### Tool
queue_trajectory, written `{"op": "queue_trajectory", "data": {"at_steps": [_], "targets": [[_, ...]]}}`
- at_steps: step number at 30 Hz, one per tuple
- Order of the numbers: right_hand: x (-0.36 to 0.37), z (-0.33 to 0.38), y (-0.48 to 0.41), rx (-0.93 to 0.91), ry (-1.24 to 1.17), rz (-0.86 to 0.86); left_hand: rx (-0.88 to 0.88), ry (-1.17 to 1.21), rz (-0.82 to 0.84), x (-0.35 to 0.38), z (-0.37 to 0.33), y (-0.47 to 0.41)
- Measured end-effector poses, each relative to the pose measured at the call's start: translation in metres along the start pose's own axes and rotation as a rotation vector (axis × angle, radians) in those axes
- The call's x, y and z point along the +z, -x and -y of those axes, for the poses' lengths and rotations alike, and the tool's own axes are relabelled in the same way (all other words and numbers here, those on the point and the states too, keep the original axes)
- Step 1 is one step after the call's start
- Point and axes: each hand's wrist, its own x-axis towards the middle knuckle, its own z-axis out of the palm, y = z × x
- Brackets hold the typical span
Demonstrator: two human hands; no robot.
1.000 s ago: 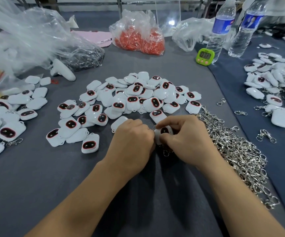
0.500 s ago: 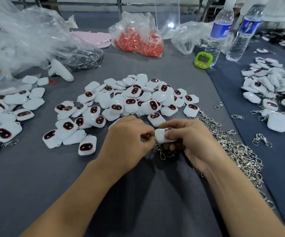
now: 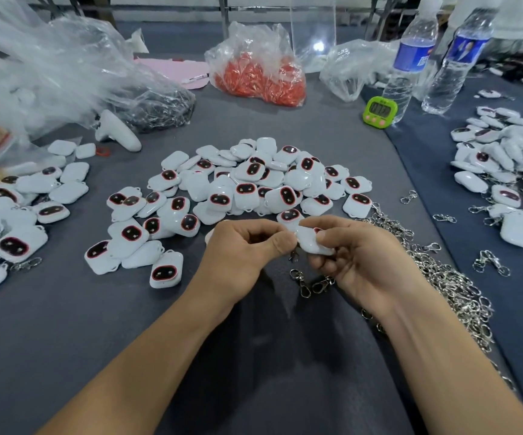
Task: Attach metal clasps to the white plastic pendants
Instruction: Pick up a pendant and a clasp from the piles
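Note:
My right hand [image 3: 360,259] grips a white plastic pendant [image 3: 309,241] between thumb and fingers, a little above the table. My left hand [image 3: 244,249] pinches at the pendant's left edge, fingers closed; what it pinches is hidden. Metal clasps [image 3: 312,282] dangle below the right hand's fingers and lie on the cloth under them. A heap of loose white pendants [image 3: 247,183] with dark red-rimmed faces lies just beyond both hands. A long pile of metal clasps [image 3: 442,277] runs along the right side of my right forearm.
More pendants lie at the left [image 3: 18,208] and at the right [image 3: 505,158], some with clasps. Behind are plastic bags [image 3: 65,73], a bag of red pieces [image 3: 260,80], a green timer [image 3: 380,110], two water bottles [image 3: 410,58] and a white handle-shaped object [image 3: 117,135].
Both hands have lifted slightly off the table with the pendant. The pendant has been turned so its white back faces up, and clasps now hang free under the right hand.

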Motion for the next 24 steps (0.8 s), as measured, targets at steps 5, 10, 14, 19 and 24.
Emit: {"op": "queue_trajectory", "data": {"at_steps": [5, 10, 14, 19, 24], "targets": [[-0.002, -0.001, -0.001, -0.030, 0.073, 0.017, 0.081, -0.188, 0.088, -0.012, -0.007, -0.003], [0.004, -0.007, -0.003, -0.061, 0.110, -0.059, 0.481, -0.815, 0.053, -0.018, -0.004, -0.001], [0.006, -0.003, -0.004, -0.021, -0.013, -0.054, 0.192, -0.368, -0.049, -0.013, -0.002, 0.000], [0.006, -0.004, 0.000, -0.061, -0.003, -0.043, -0.023, -0.132, 0.004, -0.005, -0.002, -0.003], [0.013, -0.014, 0.002, -0.198, 0.132, -0.075, 0.436, -0.928, 0.042, -0.012, -0.007, 0.000]]}}
